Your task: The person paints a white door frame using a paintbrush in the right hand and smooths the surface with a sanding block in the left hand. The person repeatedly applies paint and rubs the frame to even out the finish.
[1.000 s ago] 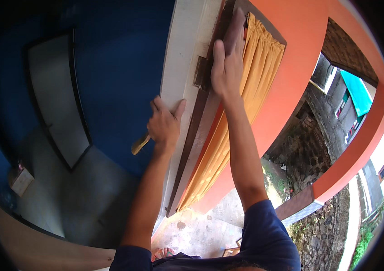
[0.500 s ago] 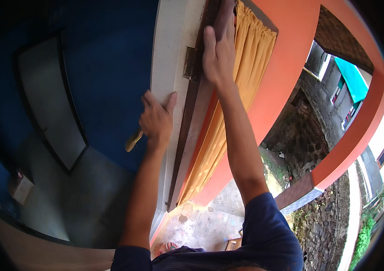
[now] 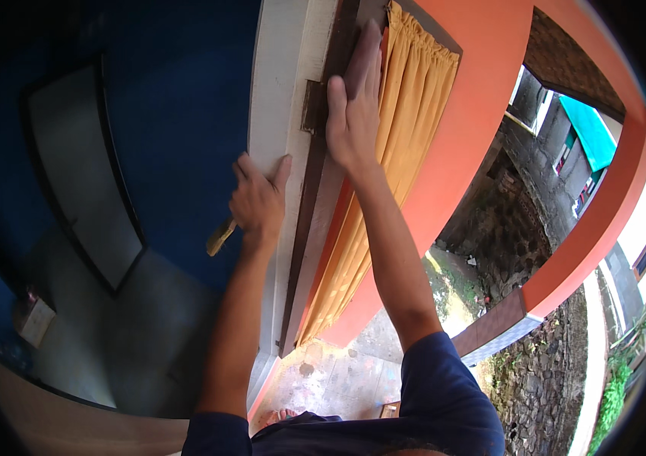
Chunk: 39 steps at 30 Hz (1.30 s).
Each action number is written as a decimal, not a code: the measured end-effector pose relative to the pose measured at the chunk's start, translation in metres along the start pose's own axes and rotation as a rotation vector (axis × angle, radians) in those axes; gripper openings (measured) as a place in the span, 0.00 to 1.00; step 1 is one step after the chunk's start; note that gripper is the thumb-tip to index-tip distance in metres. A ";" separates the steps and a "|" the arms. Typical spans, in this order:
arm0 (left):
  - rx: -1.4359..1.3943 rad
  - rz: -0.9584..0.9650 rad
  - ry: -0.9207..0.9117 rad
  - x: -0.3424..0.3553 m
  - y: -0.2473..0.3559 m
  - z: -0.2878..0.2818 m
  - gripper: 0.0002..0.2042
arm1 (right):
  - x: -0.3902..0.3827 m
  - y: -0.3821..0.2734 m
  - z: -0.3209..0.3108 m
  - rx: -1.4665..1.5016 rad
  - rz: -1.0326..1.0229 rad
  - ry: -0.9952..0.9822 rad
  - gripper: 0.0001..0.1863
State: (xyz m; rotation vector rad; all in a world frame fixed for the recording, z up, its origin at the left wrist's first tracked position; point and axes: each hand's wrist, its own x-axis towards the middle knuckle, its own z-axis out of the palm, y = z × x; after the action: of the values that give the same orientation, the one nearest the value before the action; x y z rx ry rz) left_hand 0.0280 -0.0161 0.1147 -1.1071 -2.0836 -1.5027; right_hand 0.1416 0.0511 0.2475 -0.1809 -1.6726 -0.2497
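Observation:
My left hand (image 3: 257,196) grips the edge of a white-painted wooden frame (image 3: 277,83), thumb on its face and fingers curled round the inner side. A yellowish, flat-ended piece (image 3: 220,237) juts out below this hand; I cannot tell whether it is held. Higher up and to the right, my right hand (image 3: 353,125) lies along the dark brown strip (image 3: 310,220) of the frame, fingers stretched upward. Between thumb and fingers it holds a brownish-purple sheet (image 3: 363,61) that looks like folded sandpaper, slightly blurred. Beside its thumb is a rectangular recess (image 3: 313,106) cut in the wood.
A yellow curtain (image 3: 414,91) hangs just right of my right arm, against an orange wall (image 3: 482,99). Left lies a dark blue room with a grey door (image 3: 83,167). A curved orange ledge (image 3: 566,266) runs on the right. Below is a stained pale floor (image 3: 338,372).
My right hand has slid down along the brown strip with the sheet. My left hand keeps its place on the frame. The whole view has shifted slightly.

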 end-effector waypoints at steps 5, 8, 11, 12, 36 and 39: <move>0.082 0.003 0.029 0.001 -0.010 -0.004 0.36 | -0.074 -0.024 0.008 0.099 0.035 -0.038 0.38; 0.020 0.002 -0.004 -0.003 0.006 0.000 0.35 | -0.230 -0.024 0.007 -0.012 0.203 -0.170 0.41; 0.019 0.006 0.000 0.000 0.002 0.001 0.35 | -0.226 -0.021 0.006 -0.016 0.176 -0.201 0.40; 0.020 0.023 0.041 0.000 -0.006 0.002 0.35 | -0.193 -0.024 0.008 -0.019 0.147 -0.189 0.39; 0.059 0.017 -0.008 0.002 -0.002 -0.004 0.35 | 0.025 -0.015 0.000 -0.060 -0.053 0.022 0.38; 0.028 0.019 -0.004 0.002 -0.007 -0.005 0.35 | -0.037 -0.031 0.000 -0.125 -0.003 -0.077 0.38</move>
State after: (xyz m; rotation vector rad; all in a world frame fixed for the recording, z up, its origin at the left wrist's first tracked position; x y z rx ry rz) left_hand 0.0208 -0.0205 0.1135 -1.1175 -2.0852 -1.4587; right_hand 0.1381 0.0223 0.2092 -0.2849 -1.7343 -0.3535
